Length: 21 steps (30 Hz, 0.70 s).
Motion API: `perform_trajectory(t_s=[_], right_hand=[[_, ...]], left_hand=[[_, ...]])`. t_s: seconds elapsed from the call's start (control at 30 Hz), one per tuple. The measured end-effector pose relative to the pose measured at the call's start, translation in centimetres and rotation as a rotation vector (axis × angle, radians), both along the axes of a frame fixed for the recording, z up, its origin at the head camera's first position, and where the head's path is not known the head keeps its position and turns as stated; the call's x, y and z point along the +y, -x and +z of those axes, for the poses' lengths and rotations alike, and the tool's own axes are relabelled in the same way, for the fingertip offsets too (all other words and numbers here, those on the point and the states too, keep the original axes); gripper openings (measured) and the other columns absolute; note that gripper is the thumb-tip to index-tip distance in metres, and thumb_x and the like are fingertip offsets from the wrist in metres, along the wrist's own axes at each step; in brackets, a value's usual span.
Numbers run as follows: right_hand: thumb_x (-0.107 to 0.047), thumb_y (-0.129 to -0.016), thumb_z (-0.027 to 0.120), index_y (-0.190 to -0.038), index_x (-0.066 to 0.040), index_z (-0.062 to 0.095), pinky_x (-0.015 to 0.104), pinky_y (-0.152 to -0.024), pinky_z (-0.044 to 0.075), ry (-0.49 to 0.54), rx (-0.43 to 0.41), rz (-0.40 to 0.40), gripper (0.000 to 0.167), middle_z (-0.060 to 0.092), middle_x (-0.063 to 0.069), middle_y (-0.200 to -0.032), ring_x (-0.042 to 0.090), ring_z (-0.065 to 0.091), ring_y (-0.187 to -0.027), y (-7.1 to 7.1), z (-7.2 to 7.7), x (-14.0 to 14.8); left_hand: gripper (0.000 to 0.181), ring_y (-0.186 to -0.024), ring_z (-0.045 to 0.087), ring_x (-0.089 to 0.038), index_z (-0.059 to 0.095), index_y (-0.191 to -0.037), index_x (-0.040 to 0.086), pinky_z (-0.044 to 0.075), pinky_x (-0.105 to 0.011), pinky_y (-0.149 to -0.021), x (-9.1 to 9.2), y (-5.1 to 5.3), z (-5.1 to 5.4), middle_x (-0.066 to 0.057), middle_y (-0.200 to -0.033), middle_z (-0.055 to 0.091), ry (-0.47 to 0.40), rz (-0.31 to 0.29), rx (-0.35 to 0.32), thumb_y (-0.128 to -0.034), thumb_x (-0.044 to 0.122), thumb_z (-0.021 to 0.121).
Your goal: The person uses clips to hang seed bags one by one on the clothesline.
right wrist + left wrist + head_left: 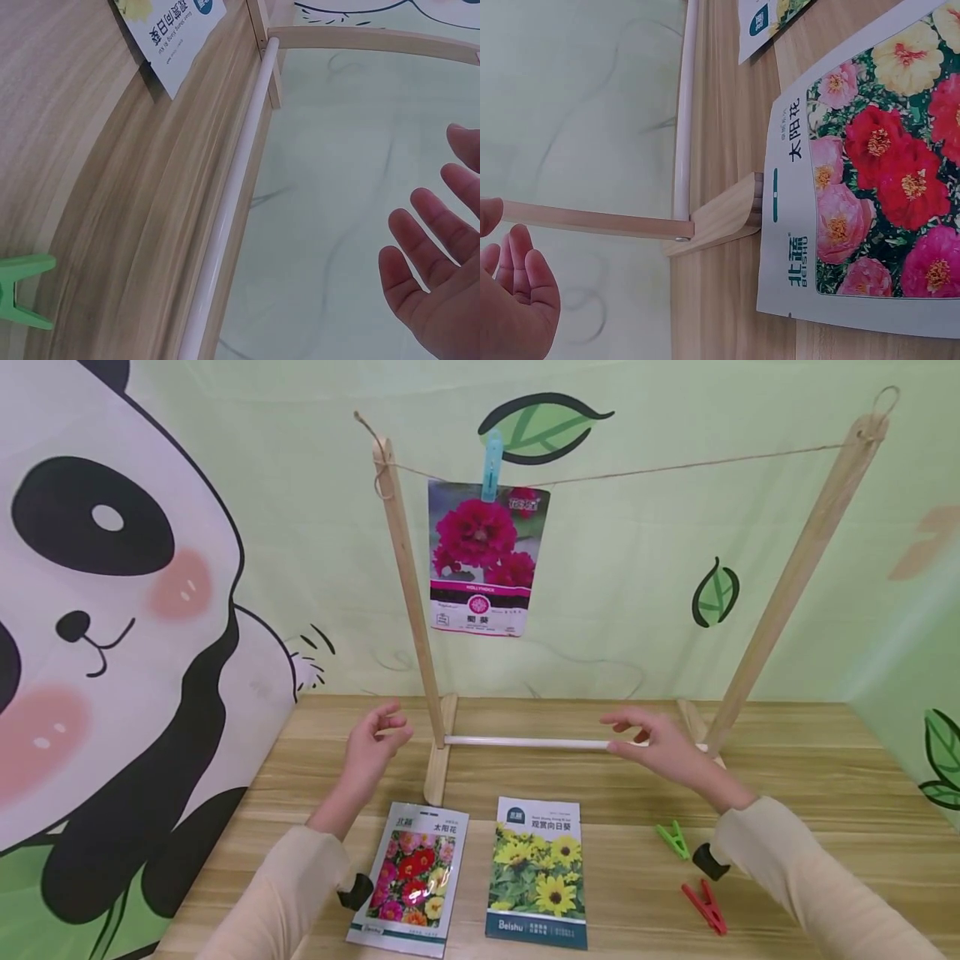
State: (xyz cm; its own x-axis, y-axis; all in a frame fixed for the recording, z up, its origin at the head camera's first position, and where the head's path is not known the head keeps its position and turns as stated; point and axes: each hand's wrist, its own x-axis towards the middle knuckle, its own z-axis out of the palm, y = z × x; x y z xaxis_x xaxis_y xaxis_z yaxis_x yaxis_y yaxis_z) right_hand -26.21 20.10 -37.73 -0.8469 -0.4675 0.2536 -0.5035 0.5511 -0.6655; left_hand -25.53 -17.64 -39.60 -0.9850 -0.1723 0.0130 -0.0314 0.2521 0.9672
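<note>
Around the head view's centre: panda backdrop [153, 643] at nine o'clock, red-flower packet [408, 881] at seven, hollyhock packet [486, 560] pegged to string [686, 467] at twelve, sunflower packet [536, 872] near six, green peg [673, 841] and red peg [705, 907] past four. Left hand [371, 743], loosely bent, empty, wooden upright [414, 602] blocking its three o'clock; right hand [660, 747], fingers parted, empty, before the white rod [528, 742].

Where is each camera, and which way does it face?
Head: on the head, facing forward, down at the rack; left hand, right hand and sleeves show.
Left: on the left wrist, facing the rack and red-flower packet; left fingers show.
Right: on the right wrist, facing the white rod; right fingers show.
Both wrist views share the rod and yellow-flower packet.
</note>
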Motion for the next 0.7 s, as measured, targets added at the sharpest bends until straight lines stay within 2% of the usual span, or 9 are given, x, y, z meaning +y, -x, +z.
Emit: perform_trajectory(t_s=[0.27,0.5,0.7], right_hand=[[-0.013,-0.082,0.062,-0.115,-0.002,0.054,0.028,-0.072,0.045,0.002,-0.02,0.018,0.036,0.057,0.018,-0.114,0.026,0.053,-0.096,-0.1,-0.3,0.2],[-0.013,-0.082,0.062,-0.115,-0.001,0.054,0.024,-0.07,0.046,0.0,-0.028,0.028,0.036,0.057,0.019,-0.113,0.025,0.053,-0.095,0.0,-0.7,0.6],[-0.011,-0.082,0.061,-0.115,-0.002,0.054,0.024,-0.069,0.047,0.011,-0.068,0.043,0.036,0.056,0.019,-0.115,0.026,0.053,-0.096,-0.1,-0.8,0.7]], left_hand=[[0.041,-0.08,0.052,-0.008,0.048,-0.122,0.007,0.044,-0.026,-0.073,-0.2,-0.2,-0.5,-0.016,-0.114,0.053,0.021,-0.001,-0.017,-0.0823,0.01,0.059],[0.04,-0.079,0.052,-0.007,0.048,-0.122,0.006,0.043,-0.023,-0.069,-0.4,-0.2,-1.0,-0.016,-0.112,0.053,0.018,-0.001,-0.02,-0.0828,0.009,0.058],[0.041,-0.08,0.053,-0.009,0.048,-0.122,0.004,0.044,-0.024,-0.07,-0.5,-0.4,-1.3,-0.02,-0.113,0.052,0.018,-0.011,-0.018,-0.0822,0.006,0.058]])
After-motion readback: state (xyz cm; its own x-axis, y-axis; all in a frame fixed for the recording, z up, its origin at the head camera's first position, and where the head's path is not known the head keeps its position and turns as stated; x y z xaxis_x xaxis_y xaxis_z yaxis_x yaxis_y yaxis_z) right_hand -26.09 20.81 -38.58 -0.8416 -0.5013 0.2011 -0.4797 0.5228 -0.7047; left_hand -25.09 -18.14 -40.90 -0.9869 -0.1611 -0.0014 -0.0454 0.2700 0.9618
